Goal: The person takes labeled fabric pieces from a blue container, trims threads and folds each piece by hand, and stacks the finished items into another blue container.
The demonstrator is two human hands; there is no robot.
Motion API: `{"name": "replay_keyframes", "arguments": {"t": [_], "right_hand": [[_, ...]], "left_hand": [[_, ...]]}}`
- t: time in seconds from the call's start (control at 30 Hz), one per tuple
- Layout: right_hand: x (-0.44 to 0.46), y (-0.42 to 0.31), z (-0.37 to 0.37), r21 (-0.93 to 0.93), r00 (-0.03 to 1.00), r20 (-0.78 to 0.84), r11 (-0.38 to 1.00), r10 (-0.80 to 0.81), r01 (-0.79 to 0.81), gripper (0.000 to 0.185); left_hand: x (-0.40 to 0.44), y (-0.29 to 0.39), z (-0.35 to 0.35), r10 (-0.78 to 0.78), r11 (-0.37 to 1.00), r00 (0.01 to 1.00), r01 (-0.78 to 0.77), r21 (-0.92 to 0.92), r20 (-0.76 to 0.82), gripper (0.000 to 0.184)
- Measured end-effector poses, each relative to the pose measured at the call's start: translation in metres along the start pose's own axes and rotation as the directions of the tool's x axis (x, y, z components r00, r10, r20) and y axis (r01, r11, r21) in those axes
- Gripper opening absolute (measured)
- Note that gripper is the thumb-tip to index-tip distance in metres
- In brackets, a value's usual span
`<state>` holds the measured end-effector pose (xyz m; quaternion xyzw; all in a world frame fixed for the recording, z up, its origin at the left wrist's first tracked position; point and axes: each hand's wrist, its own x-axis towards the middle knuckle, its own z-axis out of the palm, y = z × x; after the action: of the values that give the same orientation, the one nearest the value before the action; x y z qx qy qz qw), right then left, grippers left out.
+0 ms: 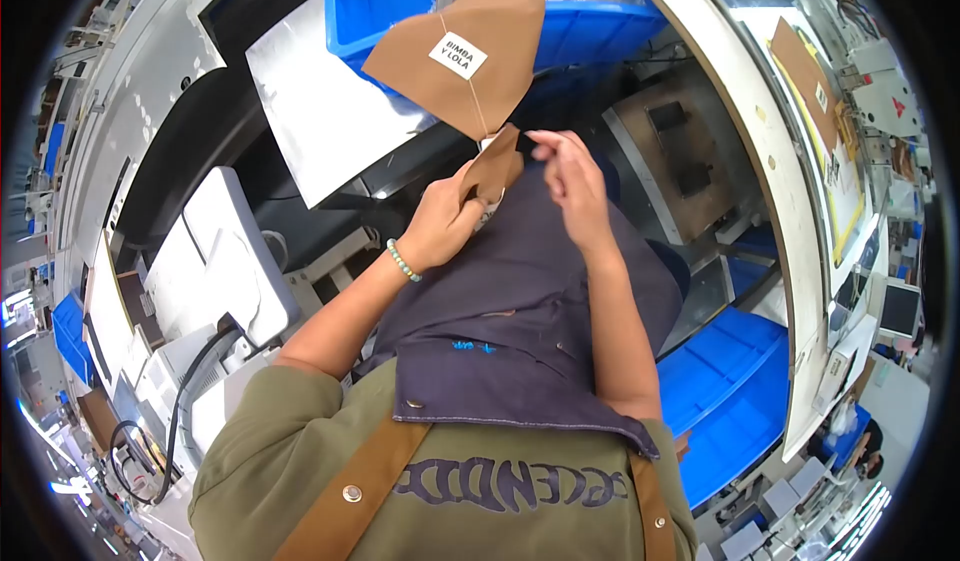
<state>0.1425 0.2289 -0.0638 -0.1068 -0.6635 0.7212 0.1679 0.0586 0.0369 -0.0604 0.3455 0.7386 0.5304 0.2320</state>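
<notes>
My left hand is closed on a folded brown leather-like piece above my lap. Some white shows at its edge under my fingers. Directly beyond it, a larger brown panel with a white label reading "BIMBA Y LOLA" drapes over the rim of a blue bin. A thin line runs down the panel to the held piece; whether the two are joined I cannot tell. Just right of the held piece, my right hand is raised, fingers loosely bent and apart, slightly blurred, with nothing visible in them.
More brown and white pieces lie in the blue bin with clear plastic. A shiny metal sheet is at the left. A white machine stands by my left arm. Another blue bin sits low on the right, beside a white table edge.
</notes>
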Motion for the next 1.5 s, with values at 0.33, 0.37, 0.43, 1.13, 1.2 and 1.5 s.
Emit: {"name": "replay_keyframes", "arguments": {"t": [0.33, 0.37, 0.43, 1.13, 1.2, 1.5], "right_hand": [[0.010, 0.011, 0.011, -0.508, 0.761, 0.573, 0.860, 0.305, 0.037, 0.030], [0.004, 0.011, 0.008, -0.565, 0.774, 0.543, 0.824, 0.326, 0.049, 0.028], [-0.002, 0.017, 0.000, -0.641, 0.865, 0.462, 0.749, 0.198, 0.170, 0.021], [-0.019, 0.053, 0.008, -0.864, 0.944, 0.301, 0.380, -0.133, 0.329, 0.018], [-0.019, 0.049, 0.007, -0.848, 0.938, 0.318, 0.401, -0.136, 0.345, 0.018], [-0.020, 0.057, 0.009, -0.860, 0.942, 0.318, 0.387, -0.107, 0.334, 0.018]], "left_hand": [[0.006, 0.032, -0.046, 0.189, 0.879, 0.908, -0.327, 0.348, 0.375, 0.018], [0.007, 0.040, -0.053, 0.109, 0.881, 0.920, -0.265, 0.393, 0.376, 0.016], [0.010, 0.042, -0.059, 0.051, 0.893, 0.937, -0.198, 0.404, 0.347, 0.017], [0.013, 0.033, -0.056, -0.051, 0.898, 0.975, -0.049, 0.438, 0.214, 0.025], [0.012, 0.029, -0.056, -0.033, 0.900, 0.986, -0.041, 0.433, 0.163, 0.024], [0.013, 0.024, -0.056, 0.021, 0.829, 0.989, -0.097, 0.550, 0.143, 0.021]]}}
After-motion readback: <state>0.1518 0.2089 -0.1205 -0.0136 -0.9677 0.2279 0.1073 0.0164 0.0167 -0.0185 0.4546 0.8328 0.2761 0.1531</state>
